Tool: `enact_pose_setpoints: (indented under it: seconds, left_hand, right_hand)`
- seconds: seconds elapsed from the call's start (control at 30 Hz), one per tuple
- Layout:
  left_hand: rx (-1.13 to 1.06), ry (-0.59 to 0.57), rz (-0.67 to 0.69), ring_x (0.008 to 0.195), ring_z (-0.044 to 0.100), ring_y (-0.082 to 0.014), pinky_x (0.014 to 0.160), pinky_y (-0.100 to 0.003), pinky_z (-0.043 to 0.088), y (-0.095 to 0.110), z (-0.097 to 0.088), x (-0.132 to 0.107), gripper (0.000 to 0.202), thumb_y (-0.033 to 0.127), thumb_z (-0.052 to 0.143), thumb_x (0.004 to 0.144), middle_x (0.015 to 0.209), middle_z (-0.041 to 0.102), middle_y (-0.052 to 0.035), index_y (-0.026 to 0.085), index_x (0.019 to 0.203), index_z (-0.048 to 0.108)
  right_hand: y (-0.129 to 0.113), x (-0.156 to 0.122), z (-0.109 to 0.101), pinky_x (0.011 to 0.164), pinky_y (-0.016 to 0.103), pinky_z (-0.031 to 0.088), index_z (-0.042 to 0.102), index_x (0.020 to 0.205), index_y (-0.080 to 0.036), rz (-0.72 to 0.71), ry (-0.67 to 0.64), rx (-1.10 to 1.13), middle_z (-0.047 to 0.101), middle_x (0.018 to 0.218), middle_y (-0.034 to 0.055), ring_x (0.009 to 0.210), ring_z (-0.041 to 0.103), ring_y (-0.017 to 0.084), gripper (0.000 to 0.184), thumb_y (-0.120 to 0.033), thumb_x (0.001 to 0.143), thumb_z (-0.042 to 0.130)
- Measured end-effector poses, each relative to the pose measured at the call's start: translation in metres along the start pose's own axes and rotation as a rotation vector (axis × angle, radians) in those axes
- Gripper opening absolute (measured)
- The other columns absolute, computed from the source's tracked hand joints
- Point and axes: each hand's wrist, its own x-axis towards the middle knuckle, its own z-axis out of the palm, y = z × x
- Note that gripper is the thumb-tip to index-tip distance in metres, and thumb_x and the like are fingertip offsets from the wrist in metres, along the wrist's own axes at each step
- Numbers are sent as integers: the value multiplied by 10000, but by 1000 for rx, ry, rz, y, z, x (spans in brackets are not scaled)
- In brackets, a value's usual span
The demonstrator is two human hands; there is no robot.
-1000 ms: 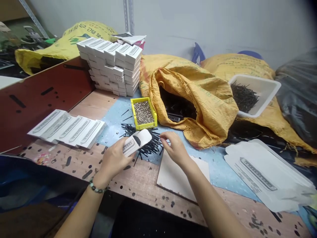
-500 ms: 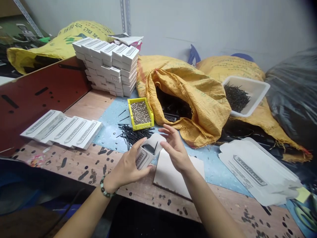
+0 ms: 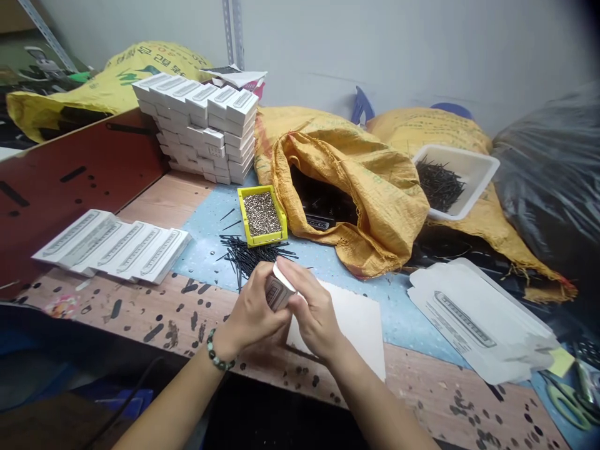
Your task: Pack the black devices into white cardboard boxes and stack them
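Both my hands meet over the near middle of the table. My left hand (image 3: 250,309) is wrapped round a small white carton (image 3: 277,289) with grey print. My right hand (image 3: 312,306) presses on the carton's top end, fingers closed against its flap. Just beyond them lies a loose pile of thin black pins (image 3: 248,255) on the blue mat. A small yellow tray (image 3: 262,215) full of tiny metal parts stands behind the pins. A white card (image 3: 351,322) lies under my right wrist.
A row of closed cartons (image 3: 112,250) lies at the left, a tall stack (image 3: 201,128) at the back. An open yellow sack (image 3: 356,187) sits mid-table, a white tub of pins (image 3: 452,181) behind it. Flat carton blanks (image 3: 473,325) lie right. Green scissors (image 3: 569,403) far right.
My left hand brought the carton back from over the pins toward me. My right hand left the pin pile, came to the carton's open end and closed onto its flap.
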Motion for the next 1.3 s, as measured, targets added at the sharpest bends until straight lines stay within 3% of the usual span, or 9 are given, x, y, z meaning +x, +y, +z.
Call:
enact_pose_setpoints:
  seconds: [0.33, 0.5, 0.63, 0.77, 0.87, 0.97, 1.03, 1.13, 1.3]
  left_hand:
    - [126, 98, 244, 1108, 475, -240, 884, -423, 508, -2, -4, 3, 756, 42, 561, 699, 1192, 405, -123, 242, 1325, 186]
    - [138, 50, 49, 1067, 495, -253, 845, -430, 533, -2, -24, 12, 553, 182, 609, 729, 1161, 400, -103, 249, 1188, 309]
    - [407, -34, -362, 758, 561, -199, 570, -388, 566, -44, -83, 20, 527, 253, 626, 722, 1185, 372, -138, 241, 1200, 404]
    - [808, 22, -723, 953, 568, -362, 744, -565, 537, -100, -164, 24, 572, 388, 593, 750, 1142, 455, -141, 199, 1262, 421]
    - [925, 6, -752, 1127, 488, -452, 852, -659, 448, -121, -190, 25, 509, 368, 466, 845, 1182, 507, -155, 153, 1301, 396]
    - [912, 64, -627, 1256, 385, -444, 975, -645, 366, -116, -168, 33, 471, 361, 457, 867, 1311, 466, -176, 122, 1273, 452]
    - [772, 63, -481, 1194, 485, -332, 994, -511, 415, -105, -132, 48, 426, 338, 463, 875, 1270, 540, -142, 140, 1252, 493]
    - [639, -132, -266, 1099, 549, -231, 976, -394, 421, -92, -71, 84, 325, 274, 393, 910, 1159, 633, -89, 177, 1159, 579]
    - [604, -282, -245, 961, 594, -253, 908, -411, 393, -99, -9, 138, 145, 183, 550, 801, 919, 680, -93, 177, 851, 687]
  right_hand:
    - [-7, -4, 1, 963, 359, 494, 635, 958, -261, 80, 55, 159, 657, 1186, 28, 1126, 604, 188, 107, -216, 904, 554]
    - [-4, 6, 9, 1070, 449, 380, 565, 1229, -268, -87, -135, -61, 481, 1404, 66, 1300, 444, 217, 307, -266, 935, 477]
    - [45, 43, -17, 1032, 450, 415, 622, 1176, -239, -24, -188, -362, 490, 1389, 91, 1248, 496, 238, 315, -338, 928, 456]
    - [104, 94, -70, 1031, 477, 389, 559, 1238, -137, 160, 108, -797, 556, 1284, 158, 1222, 496, 255, 409, -191, 920, 308]
    - [129, 120, -92, 1075, 476, 325, 520, 1284, -72, 242, 44, -897, 517, 1325, 193, 1265, 447, 292, 453, -135, 848, 412]
    - [138, 130, -88, 1054, 426, 365, 553, 1260, -62, 292, -128, -945, 558, 1287, 195, 1217, 500, 304, 471, -163, 801, 530]
    - [140, 128, -80, 1035, 402, 389, 562, 1259, -82, 288, -221, -965, 559, 1292, 187, 1200, 515, 310, 500, -239, 786, 600]
    - [139, 118, -70, 1030, 416, 390, 526, 1300, -118, 259, -274, -1012, 508, 1352, 173, 1224, 491, 325, 561, -257, 767, 635]
    - [128, 104, -77, 1009, 396, 403, 550, 1232, -67, 224, -185, -1053, 576, 1248, 197, 1157, 541, 298, 421, -167, 825, 513]
